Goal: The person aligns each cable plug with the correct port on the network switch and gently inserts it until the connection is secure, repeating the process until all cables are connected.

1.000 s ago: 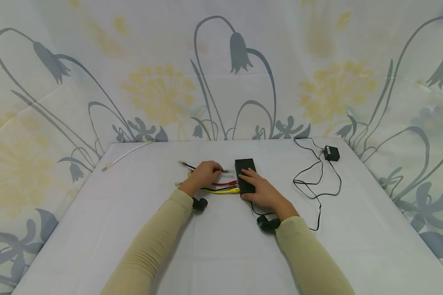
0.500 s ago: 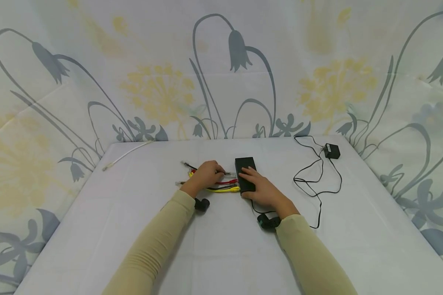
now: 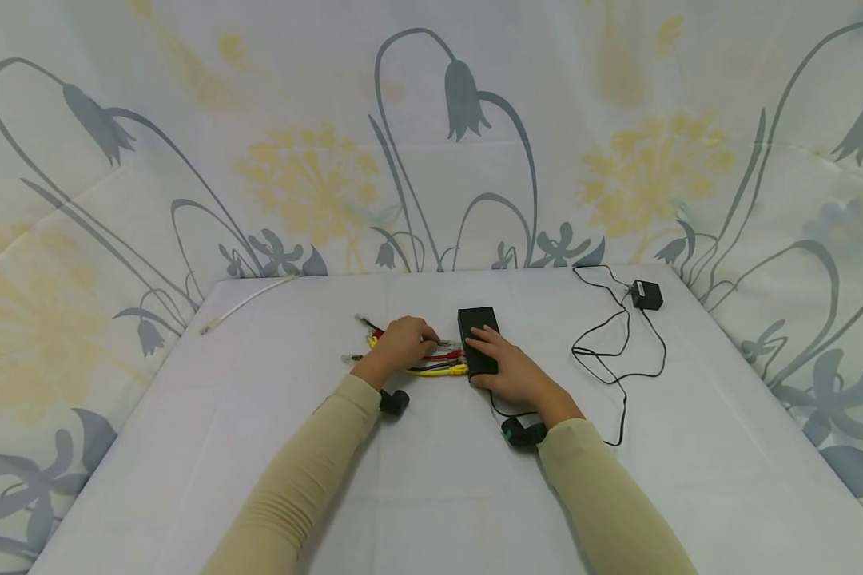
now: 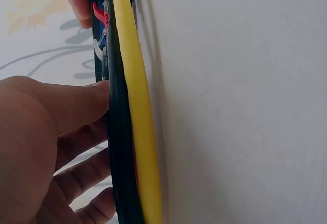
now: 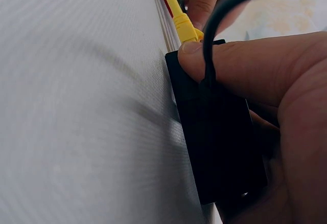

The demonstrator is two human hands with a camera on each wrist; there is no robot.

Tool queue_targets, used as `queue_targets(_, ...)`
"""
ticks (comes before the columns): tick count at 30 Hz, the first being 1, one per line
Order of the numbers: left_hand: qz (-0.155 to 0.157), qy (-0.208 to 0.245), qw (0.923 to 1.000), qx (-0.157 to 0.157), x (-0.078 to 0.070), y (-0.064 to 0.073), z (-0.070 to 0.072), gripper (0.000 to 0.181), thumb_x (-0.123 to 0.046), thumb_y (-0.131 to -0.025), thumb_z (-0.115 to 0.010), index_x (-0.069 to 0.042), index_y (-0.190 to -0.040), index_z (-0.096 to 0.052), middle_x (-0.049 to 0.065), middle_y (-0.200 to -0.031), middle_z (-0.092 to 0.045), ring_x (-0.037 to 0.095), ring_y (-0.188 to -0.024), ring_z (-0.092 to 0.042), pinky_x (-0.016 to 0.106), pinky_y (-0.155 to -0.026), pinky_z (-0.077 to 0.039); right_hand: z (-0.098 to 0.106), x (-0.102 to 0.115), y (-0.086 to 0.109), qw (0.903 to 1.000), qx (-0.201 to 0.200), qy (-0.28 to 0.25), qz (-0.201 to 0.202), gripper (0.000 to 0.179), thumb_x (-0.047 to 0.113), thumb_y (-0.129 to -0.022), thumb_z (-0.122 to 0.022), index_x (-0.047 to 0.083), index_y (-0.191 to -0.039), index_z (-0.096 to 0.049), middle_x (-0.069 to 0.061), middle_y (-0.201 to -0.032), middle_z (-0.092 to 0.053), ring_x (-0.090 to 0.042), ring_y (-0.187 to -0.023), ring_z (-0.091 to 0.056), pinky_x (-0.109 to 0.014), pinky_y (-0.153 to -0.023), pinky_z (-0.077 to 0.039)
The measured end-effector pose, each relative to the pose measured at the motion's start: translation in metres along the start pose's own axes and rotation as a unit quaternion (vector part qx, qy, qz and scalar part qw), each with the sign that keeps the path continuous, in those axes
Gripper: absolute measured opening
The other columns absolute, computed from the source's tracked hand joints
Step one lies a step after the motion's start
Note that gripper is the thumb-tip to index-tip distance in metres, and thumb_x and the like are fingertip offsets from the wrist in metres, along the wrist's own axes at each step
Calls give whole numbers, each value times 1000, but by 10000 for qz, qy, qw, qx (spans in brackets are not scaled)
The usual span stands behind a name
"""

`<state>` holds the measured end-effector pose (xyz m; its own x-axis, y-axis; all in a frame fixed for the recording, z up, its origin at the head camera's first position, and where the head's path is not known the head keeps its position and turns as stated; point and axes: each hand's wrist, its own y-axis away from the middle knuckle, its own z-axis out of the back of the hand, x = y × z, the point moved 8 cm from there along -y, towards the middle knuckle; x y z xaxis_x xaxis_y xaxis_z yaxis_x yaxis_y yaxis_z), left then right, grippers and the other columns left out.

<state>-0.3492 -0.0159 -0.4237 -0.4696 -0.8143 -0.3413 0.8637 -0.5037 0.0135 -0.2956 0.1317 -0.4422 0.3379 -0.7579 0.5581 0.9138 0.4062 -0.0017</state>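
A black network switch [image 3: 478, 319] lies left of the right hand [image 3: 518, 371], whose fingers spread over its top. In the right wrist view the thumb [image 5: 240, 63] presses its near end. Yellow [image 3: 439, 370], red [image 3: 442, 355] and black network cables run into its left side. The left hand [image 3: 403, 343] pinches a dark network cable near its clear plug [image 3: 447, 344], which is right at the switch's left side. In the left wrist view the yellow cable [image 4: 138, 96] and a black cable [image 4: 120, 132] pass in front of the left fingers, hiding the pinched part.
A black power adapter [image 3: 646, 295] with a loosely looped thin cord [image 3: 604, 355] lies at the back right. One white network cable [image 3: 248, 302] is at the back left. Loose cable ends [image 3: 363, 321] stick out left of the left hand. Floral cloth hangs behind the white table.
The left hand has shifted slightly right, bringing the clear plug closer to the switch. The right hand stays on the switch.
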Motion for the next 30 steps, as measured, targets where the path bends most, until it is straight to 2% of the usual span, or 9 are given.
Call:
queue_targets(8, 229, 135, 9995, 181, 0, 1, -4, 20, -22, -90, -56, -17, -103, -70, -1, -103, -66, 17, -100, -59, 34, -91, -46, 0, 0, 0, 10000, 5, -42, 7, 65, 35, -84, -63, 25, -141, -34, 8, -152, -17, -19, -142, -8, -54, -107, -23)
queue_targets(17, 151, -93, 9998, 82, -3, 3, -5, 20, -23, -90, -56, -16, -104, -69, -1, -100, -66, 15, -95, -60, 32, -87, -47, 0, 1, 0, 10000, 0, -56, 32, 66, 35, -83, -63, 25, -141, -34, 7, -152, -17, -19, -142, -9, -55, -107, -22)
queue_targets(30, 102, 44, 9999, 17, -5, 7, -4, 20, -23, -90, -56, -16, -103, -69, -1, -98, -65, 15, -93, -60, 31, -85, -48, 2, 2, 0, 10000, -59, -17, 67, 65, 34, -82, -64, 23, -140, -36, 5, -152, -19, -21, -142, -11, -55, -107, -23)
